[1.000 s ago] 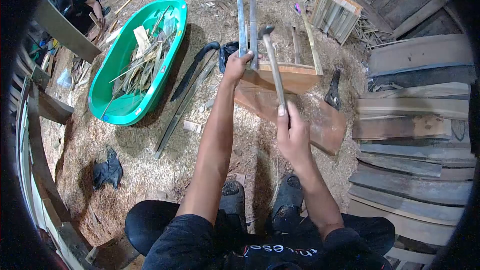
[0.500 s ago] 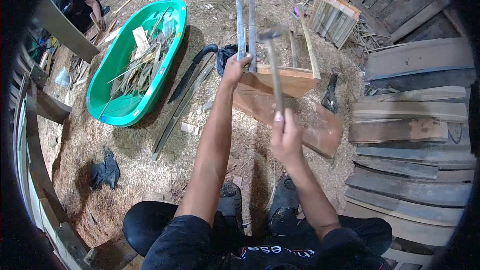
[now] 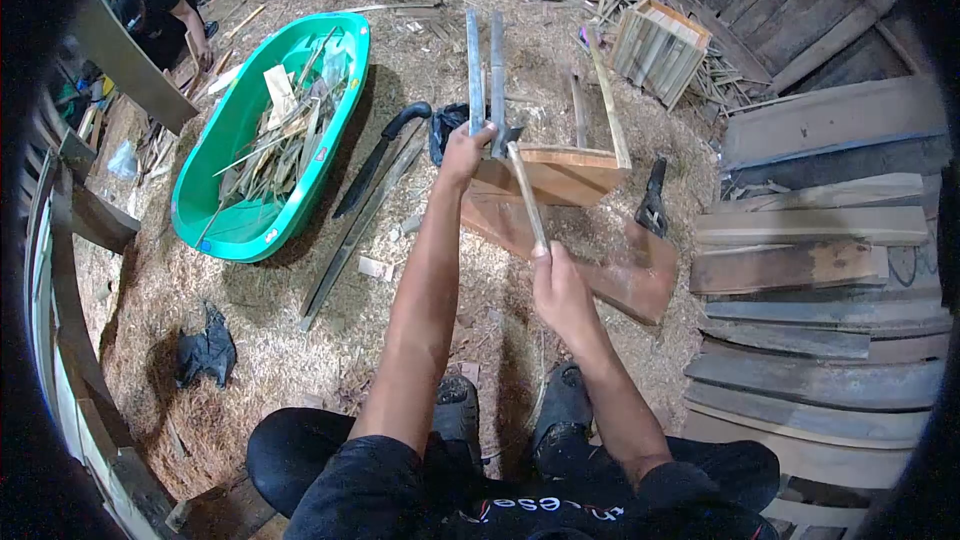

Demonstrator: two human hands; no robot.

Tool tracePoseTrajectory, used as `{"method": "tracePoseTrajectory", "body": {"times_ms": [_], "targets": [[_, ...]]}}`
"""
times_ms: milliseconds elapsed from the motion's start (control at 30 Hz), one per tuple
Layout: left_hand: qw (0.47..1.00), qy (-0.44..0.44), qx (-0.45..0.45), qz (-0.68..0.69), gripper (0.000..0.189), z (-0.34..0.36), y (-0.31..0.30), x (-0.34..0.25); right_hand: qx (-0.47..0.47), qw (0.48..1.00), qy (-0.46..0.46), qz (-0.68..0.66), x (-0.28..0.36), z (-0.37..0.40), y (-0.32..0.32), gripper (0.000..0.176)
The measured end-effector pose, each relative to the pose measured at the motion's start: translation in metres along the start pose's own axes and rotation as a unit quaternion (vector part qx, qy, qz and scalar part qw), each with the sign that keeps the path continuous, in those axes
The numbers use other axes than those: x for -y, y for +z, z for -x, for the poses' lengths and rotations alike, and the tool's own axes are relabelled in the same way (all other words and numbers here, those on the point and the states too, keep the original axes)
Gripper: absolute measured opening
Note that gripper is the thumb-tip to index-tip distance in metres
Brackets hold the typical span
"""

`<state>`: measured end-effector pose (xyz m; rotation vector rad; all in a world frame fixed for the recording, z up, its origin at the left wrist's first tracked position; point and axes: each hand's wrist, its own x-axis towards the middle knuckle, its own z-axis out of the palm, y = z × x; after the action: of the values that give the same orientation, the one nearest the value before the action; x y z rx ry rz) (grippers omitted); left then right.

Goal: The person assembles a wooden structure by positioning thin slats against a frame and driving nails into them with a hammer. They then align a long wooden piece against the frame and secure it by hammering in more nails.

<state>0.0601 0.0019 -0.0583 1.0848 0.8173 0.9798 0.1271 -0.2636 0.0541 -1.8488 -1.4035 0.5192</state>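
Observation:
My left hand (image 3: 465, 152) grips the lower end of a grey wooden slat (image 3: 474, 70) at the near edge of a wooden frame. A second grey slat (image 3: 498, 80) stands parallel to it on the right. My right hand (image 3: 563, 288) is closed round the handle of a hammer (image 3: 527, 190), whose head is down at the foot of the second slat, beside my left hand. The wooden frame (image 3: 560, 180) has a reddish-brown near board and pale side slats, and rests by a wide plank (image 3: 630, 270) on the ground. Any nail is too small to see.
A green tub (image 3: 190, 195) of wood scraps stands left, beside a machete (image 3: 370, 172) and a long strip (image 3: 350, 250). Right are a dark tool (image 3: 654, 202), a slatted crate (image 3: 660, 50) and stacked boards (image 3: 800, 268). Another person (image 3: 160, 15) crouches at upper left.
The hammer has come down from its raised position to the foot of the right slat. My right hand has moved slightly left and down with it; my left hand keeps its grip.

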Motion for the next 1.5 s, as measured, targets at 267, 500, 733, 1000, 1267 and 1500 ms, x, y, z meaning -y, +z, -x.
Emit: {"method": "tracePoseTrajectory", "body": {"times_ms": [267,500,733,1000,1267,1500], "targets": [[1.0,0.004,0.014,0.01,0.021,0.0,0.002,0.008,-0.013,1.0,-0.01,0.018,0.003,0.0,0.002,0.029],[1.0,0.006,0.011,-0.001,0.046,0.014,0.005,-0.015,-0.004,0.998,0.006,-0.063,0.029,-0.003,-0.015,0.027],[1.0,0.003,-0.002,-0.01,0.063,0.003,0.002,-0.01,0.04,0.996,-0.013,0.082,0.0,-0.004,-0.007,0.024],[0.999,-0.04,0.003,0.036,0.051,0.013,0.006,-0.022,-0.021,1.0,0.002,-0.02,0.004,-0.004,0.002,0.021],[1.0,-0.025,-0.011,0.001,0.059,0.017,0.007,-0.023,-0.048,0.997,-0.023,-0.056,0.045,-0.004,-0.029,0.024],[0.997,0.012,0.049,0.066,0.055,-0.022,-0.012,0.031,0.068,0.995,0.066,0.005,0.014,0.001,-0.012,0.027]]}}
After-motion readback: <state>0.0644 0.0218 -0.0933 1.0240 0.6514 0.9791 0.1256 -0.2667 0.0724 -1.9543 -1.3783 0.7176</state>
